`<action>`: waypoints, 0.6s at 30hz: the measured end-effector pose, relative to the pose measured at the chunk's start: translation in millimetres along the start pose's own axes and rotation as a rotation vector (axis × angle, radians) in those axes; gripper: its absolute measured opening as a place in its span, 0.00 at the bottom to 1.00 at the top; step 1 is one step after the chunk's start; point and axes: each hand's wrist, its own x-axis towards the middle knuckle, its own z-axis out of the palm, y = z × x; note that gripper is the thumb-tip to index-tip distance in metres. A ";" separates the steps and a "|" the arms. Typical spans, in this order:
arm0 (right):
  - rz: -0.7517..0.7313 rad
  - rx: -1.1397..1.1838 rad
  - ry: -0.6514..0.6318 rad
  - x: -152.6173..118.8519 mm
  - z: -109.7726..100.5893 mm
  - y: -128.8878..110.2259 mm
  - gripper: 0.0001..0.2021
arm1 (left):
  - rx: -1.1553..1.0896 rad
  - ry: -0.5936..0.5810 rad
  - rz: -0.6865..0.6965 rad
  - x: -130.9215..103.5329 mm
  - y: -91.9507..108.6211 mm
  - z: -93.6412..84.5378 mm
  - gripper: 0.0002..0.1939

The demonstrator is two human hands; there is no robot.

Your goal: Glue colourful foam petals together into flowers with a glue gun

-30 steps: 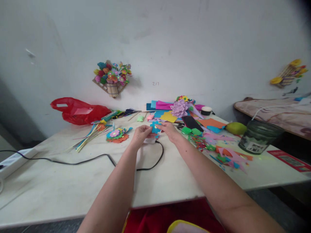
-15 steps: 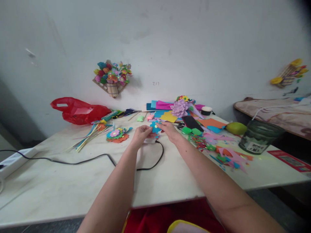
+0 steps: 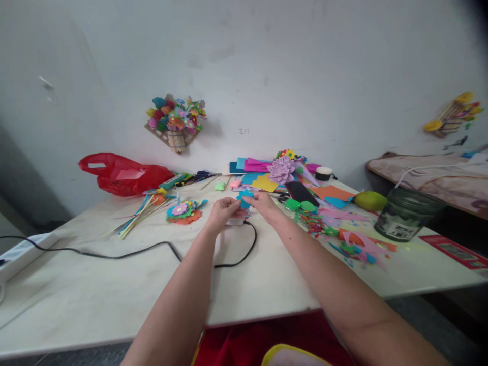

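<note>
A small blue foam flower point(image 3: 244, 197) is held between both hands over the middle of the table. My left hand point(image 3: 224, 211) pinches its left edge between thumb and fingers. On the flower's right side, the thumb and fingers of my right hand point(image 3: 264, 203) are closed on it. Just below the hands lies a white object with a black cable point(image 3: 253, 244) plugged in, partly covered by my left hand. To the left rests a stack of colourful foam flowers point(image 3: 183, 211).
A red plastic bag point(image 3: 129, 175) and yellow sticks point(image 3: 139, 221) lie at the left. On the right are a black phone point(image 3: 301, 194), foam scraps point(image 3: 362, 246), a green fruit point(image 3: 369, 201) and a dark glass jar point(image 3: 406, 216). A power strip point(image 3: 28, 254) sits far left.
My right hand's fingers have shifted on the blue flower, and its yellow centre no longer shows. My left hand has barely moved.
</note>
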 end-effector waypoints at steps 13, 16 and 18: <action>0.011 0.038 0.040 -1.1 0.2 -1.5 0.15 | -0.006 -0.018 0.016 0.0 0.6 -0.6 0.17; 0.001 0.026 -0.008 -0.3 -0.3 0.6 0.14 | -0.009 -0.007 0.038 0.3 0.6 -2.3 0.17; 0.002 0.017 -0.041 -0.3 -0.6 1.5 0.14 | -0.011 0.009 0.044 0.8 0.5 -2.9 0.17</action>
